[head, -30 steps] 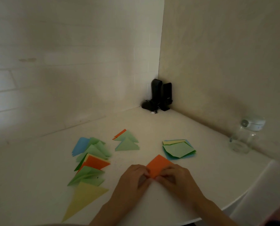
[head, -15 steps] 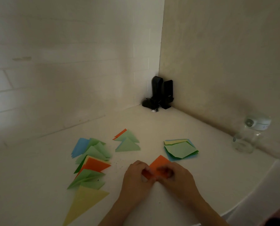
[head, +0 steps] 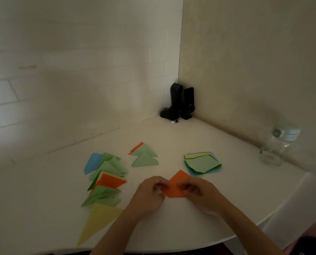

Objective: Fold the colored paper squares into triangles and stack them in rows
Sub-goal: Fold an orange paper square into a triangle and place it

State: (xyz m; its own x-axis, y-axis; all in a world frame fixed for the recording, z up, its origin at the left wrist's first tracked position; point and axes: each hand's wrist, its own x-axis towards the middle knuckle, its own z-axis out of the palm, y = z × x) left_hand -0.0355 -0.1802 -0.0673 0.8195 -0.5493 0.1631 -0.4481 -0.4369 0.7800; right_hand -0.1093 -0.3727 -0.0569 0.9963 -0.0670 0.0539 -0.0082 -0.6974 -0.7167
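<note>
Orange paper [head: 176,184] is sitting between both hands near the table's [head: 199,137] front edge; the left hand [head: 149,193] is pinching its left corner and the right hand [head: 199,191] its right. Since a second ago the near corner is lifting off the surface, so the diagonal fold seems to be starting. Finished triangles [head: 105,181] are lying in a row at left, unfolded squares [head: 202,163] just beyond.

Matt orange paper [head: 177,184]; smooth white table [head: 227,190].
</note>
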